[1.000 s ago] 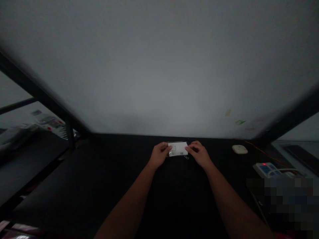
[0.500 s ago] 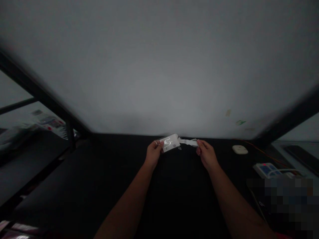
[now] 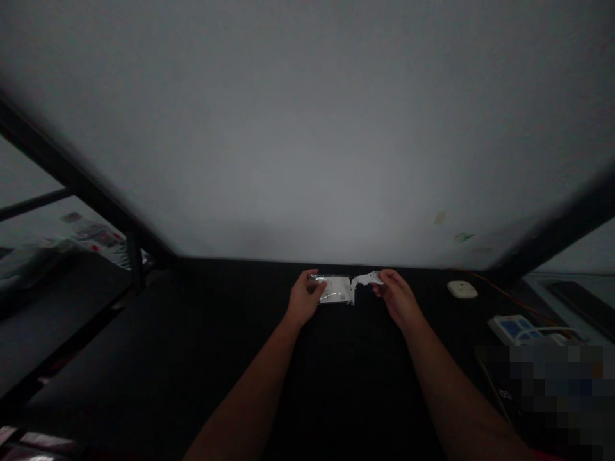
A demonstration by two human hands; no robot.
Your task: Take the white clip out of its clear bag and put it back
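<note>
A white card in a shiny clear sleeve (image 3: 337,289) looks like a badge holder. My left hand (image 3: 303,299) grips its left end, thumb across the front. From the sleeve's right edge a white strap (image 3: 364,280), probably a lanyard, curves over to my right hand (image 3: 394,296). The fingers of that hand are closed on the strap's bunched far end. Both hands are above the far part of the black table (image 3: 336,384), close to the wall. The dim light hides the detail of the clip between sleeve and strap.
A white rounded case (image 3: 462,289) lies right of my hands. Farther right stands a white and blue power strip (image 3: 516,330) with cables. The pale wall (image 3: 307,160) rises behind the table, and dark frame bars (image 3: 137,256) slope on both sides.
The sleeve has turned from tilted to nearly level and moved slightly right and down. My left thumb now lies across it. The strap, straight before, has slackened into a curve.
</note>
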